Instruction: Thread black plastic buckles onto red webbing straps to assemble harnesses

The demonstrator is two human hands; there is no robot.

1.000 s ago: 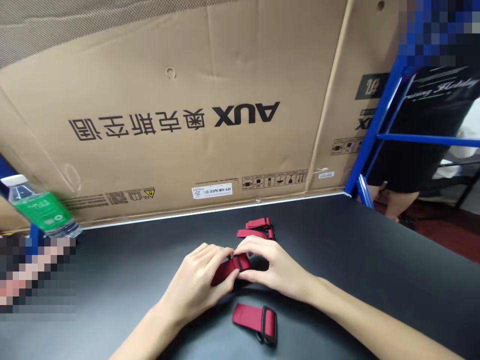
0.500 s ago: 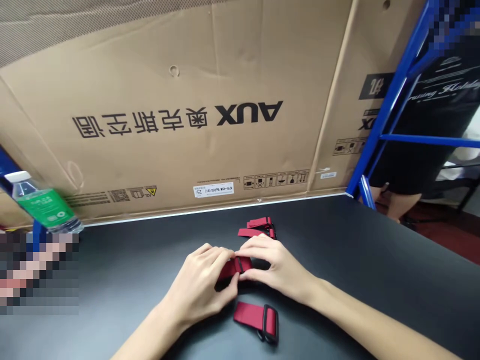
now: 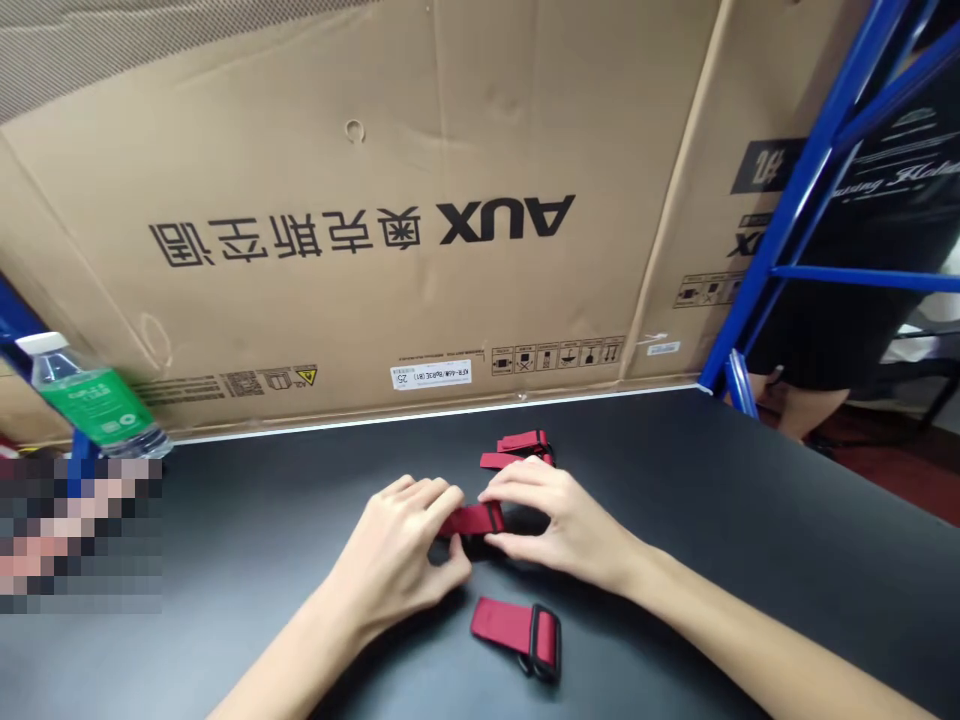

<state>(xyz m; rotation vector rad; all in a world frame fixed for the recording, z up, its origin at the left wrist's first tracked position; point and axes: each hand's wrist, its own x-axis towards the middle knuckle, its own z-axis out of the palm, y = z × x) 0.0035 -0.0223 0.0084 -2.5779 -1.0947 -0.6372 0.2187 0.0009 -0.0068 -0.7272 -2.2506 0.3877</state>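
A red strap with a black buckle [image 3: 474, 519] lies between my hands over the black table. My left hand [image 3: 409, 550] grips its left end, the fingers curled over it and partly hiding it. The fingertips and thumb of my right hand [image 3: 544, 515] pinch the buckle end. Nearer to me rests another red strap [image 3: 504, 624], its black buckle at the right. Beyond my right hand are more red straps [image 3: 523, 441] with black buckles, partly covered by the fingers.
Behind the black table [image 3: 262, 510] stands a large cardboard box [image 3: 300, 320]. A water bottle [image 3: 101, 405] with a green label leans at the left. Blue metal posts [image 3: 780, 220] rise at both sides. A person in dark clothes [image 3: 847, 270] stands at the right.
My left hand has moved slightly left, its thumb away from the buckle. The buckle now sits further right, at my right fingertips. The camera view has shifted a little.
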